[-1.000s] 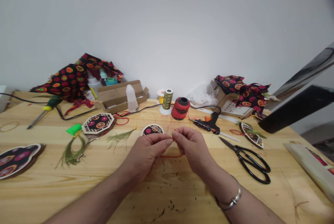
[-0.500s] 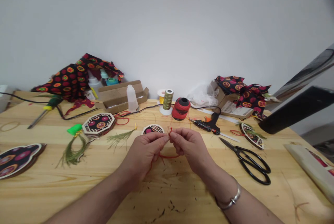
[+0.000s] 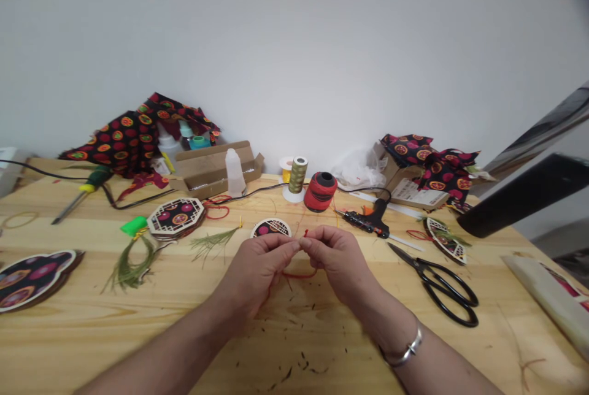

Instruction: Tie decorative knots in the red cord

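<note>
My left hand (image 3: pixel 262 260) and my right hand (image 3: pixel 334 257) meet fingertip to fingertip above the middle of the table. Both pinch a thin red cord (image 3: pixel 299 275), whose loop hangs below the fingers; a small red end shows above my right thumb. Just behind my left fingers lies a round ornament (image 3: pixel 271 227) with a pale fretwork rim, partly covered by the hand. Beyond my hands stand a red thread spool (image 3: pixel 321 191) and an olive thread spool (image 3: pixel 298 175). Large black-handled scissors (image 3: pixel 437 284) lie right of my right hand.
A hot glue gun (image 3: pixel 370 220) lies at right behind the scissors. Left are an octagonal ornament (image 3: pixel 177 218), green tassels (image 3: pixel 131 263), a screwdriver (image 3: pixel 83 194) and a cloud-shaped ornament (image 3: pixel 34 278). An open cardboard box (image 3: pixel 207 168) and patterned fabric (image 3: pixel 119 137) stand near the wall.
The fingertips have drawn closer together, and less of the red cord's end shows between them. The view has shifted very slightly; the table things stay put.
</note>
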A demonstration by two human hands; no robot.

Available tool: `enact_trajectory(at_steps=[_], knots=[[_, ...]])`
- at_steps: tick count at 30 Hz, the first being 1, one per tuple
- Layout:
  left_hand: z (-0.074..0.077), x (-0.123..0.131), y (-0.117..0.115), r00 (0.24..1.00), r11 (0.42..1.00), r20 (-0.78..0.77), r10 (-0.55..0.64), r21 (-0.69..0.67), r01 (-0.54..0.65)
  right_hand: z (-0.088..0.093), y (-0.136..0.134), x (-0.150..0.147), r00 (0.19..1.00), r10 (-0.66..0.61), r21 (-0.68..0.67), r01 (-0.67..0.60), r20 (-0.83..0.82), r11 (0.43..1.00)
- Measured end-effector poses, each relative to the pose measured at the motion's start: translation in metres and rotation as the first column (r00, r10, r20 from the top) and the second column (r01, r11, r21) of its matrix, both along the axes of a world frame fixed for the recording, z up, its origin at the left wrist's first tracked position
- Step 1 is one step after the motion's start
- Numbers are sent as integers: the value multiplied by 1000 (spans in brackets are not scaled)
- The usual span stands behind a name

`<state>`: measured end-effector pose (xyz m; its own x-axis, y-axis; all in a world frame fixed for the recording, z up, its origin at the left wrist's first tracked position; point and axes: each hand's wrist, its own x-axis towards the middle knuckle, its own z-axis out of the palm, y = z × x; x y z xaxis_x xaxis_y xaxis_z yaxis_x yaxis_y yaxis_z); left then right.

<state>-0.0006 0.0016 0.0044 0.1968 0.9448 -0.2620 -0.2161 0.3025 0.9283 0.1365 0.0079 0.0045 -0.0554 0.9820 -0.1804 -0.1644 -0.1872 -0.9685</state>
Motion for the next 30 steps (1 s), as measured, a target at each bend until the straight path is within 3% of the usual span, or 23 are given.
enact_trajectory(at_steps=[12,17,20,24,30], knots=[[-1,-2,1,998,998,-50,-24,52,27,-1,1,4,990,77,84,-87,120,993],[7,-2,3,977,995,-211,29,104,-7,3,2,7,962,-31,206,-26,272,978],[13,-4,4,933,975,-351,83,221,-4,4,2,9,926,-109,289,0,361,957],[14,-6,4,915,959,-379,134,281,-24,2,2,11,890,-176,355,17,420,935],[11,-2,-2,942,954,-328,-78,249,165,0,4,9,977,-84,206,43,196,978]])
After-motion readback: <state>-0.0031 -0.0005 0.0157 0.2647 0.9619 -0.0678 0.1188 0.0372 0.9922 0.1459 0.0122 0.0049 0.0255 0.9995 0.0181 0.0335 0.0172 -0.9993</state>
